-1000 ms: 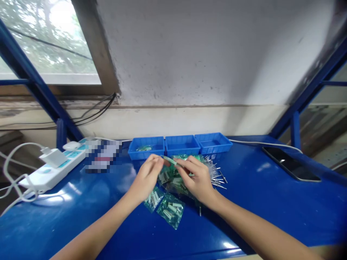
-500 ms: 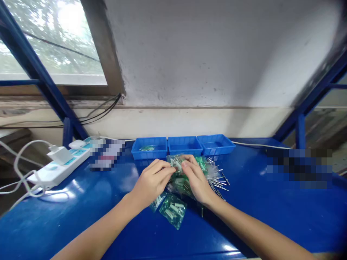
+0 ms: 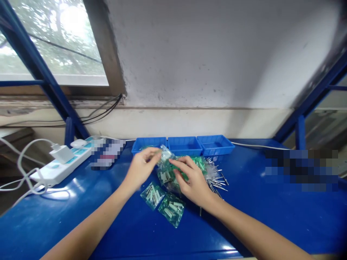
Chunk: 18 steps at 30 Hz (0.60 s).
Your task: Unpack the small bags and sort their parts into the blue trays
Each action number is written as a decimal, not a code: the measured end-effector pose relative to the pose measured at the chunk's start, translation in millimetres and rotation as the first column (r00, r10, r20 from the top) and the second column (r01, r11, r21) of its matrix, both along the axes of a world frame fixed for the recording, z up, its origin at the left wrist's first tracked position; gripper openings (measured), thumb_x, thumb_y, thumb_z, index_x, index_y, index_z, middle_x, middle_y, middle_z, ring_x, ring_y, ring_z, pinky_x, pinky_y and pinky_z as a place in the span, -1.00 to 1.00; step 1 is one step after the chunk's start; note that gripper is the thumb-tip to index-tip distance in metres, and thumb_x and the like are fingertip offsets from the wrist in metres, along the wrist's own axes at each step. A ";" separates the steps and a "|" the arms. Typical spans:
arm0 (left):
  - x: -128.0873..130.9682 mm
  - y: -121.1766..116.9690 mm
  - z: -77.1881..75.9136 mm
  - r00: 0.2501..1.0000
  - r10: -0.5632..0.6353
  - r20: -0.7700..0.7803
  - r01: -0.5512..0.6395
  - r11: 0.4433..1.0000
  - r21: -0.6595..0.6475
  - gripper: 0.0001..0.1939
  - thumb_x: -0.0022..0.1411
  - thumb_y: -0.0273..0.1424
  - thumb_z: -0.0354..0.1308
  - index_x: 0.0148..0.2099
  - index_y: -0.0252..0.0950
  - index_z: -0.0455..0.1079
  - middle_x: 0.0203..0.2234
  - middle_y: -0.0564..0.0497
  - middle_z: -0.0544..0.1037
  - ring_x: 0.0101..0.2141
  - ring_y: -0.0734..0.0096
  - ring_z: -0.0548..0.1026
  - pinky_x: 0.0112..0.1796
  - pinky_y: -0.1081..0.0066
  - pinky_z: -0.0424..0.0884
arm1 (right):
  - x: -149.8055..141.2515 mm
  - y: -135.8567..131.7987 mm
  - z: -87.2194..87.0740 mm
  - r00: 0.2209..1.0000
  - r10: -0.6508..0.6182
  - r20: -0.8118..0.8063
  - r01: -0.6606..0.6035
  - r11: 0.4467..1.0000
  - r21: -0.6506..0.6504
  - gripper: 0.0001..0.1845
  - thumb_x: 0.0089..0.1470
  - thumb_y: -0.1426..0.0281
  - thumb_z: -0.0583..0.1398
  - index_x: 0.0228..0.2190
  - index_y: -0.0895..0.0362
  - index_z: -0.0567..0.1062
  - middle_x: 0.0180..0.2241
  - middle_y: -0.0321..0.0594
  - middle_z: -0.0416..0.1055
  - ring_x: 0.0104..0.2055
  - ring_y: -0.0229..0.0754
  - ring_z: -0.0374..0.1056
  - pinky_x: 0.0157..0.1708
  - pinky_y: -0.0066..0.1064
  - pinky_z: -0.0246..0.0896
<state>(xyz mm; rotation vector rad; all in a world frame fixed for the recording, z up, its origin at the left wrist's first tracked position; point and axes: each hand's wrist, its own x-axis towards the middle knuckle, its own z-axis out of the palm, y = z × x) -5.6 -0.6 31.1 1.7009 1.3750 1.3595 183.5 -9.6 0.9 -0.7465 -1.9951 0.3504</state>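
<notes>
A small clear plastic packet (image 3: 166, 154) is pinched between the fingers of my left hand (image 3: 142, 166), just in front of the blue bins. My right hand (image 3: 191, 178) hovers over a pile of greenish plastic packets (image 3: 200, 163), thumb and fingers apart. Its fingertips come close to the held packet; whether they touch it I cannot tell. Nearer to me, two packets with white pieces inside, a left packet (image 3: 153, 195) and a right packet (image 3: 172, 209), lie flat on the blue table. Loose metal rods (image 3: 218, 181) poke out to the right of the pile.
Along the wall stand a left blue bin (image 3: 137, 147), a middle blue bin (image 3: 185, 147) and a right blue bin (image 3: 216, 145). At the left lies a white power strip (image 3: 51, 172) with cables and a plugged-in charger (image 3: 62, 154). Blurred-out items are on both sides.
My left hand has moved left and up, carrying a packet away from my right hand. The right hand's fingers have spread. The left packet on the table is now more fully visible.
</notes>
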 end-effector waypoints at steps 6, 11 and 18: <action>-24.4 16.6 17.7 0.715 0.485 -0.504 -0.214 0.838 0.502 -0.76 0.14 -0.35 0.11 -0.12 -0.30 0.38 -0.17 -0.13 0.45 -0.10 0.13 0.38 -0.09 0.18 0.30 | 2.7 -1.3 7.4 0.998 -0.060 0.001 0.060 0.998 -0.027 -0.74 0.12 0.46 0.07 -0.17 0.11 0.46 -0.28 -0.13 0.29 -0.21 -0.15 0.28 -0.21 -0.27 0.25; -15.2 8.1 -19.9 0.718 -0.059 -0.693 0.054 0.998 -0.030 -0.75 0.13 -0.28 0.10 -0.14 -0.24 0.36 -0.30 -0.02 0.50 -0.29 0.27 0.47 -0.32 0.35 0.37 | 1.4 -1.6 8.4 0.996 -0.058 0.066 0.060 0.997 -0.040 -0.80 0.12 0.43 0.07 -0.29 0.14 0.49 -0.38 -0.16 0.35 -0.25 -0.14 0.27 -0.21 -0.26 0.22; -1.8 -2.5 -8.5 0.860 -0.011 -0.510 0.077 0.991 0.108 -0.95 0.18 -0.41 0.06 -0.33 -0.26 0.31 -0.51 0.10 0.41 -0.50 0.48 0.38 -0.46 0.48 0.28 | 0.5 -3.1 14.8 0.988 -0.117 0.096 0.133 0.975 -0.179 -0.70 0.17 0.29 0.03 -0.45 0.13 0.48 -0.49 -0.24 0.35 -0.36 -0.19 0.24 -0.24 -0.31 0.10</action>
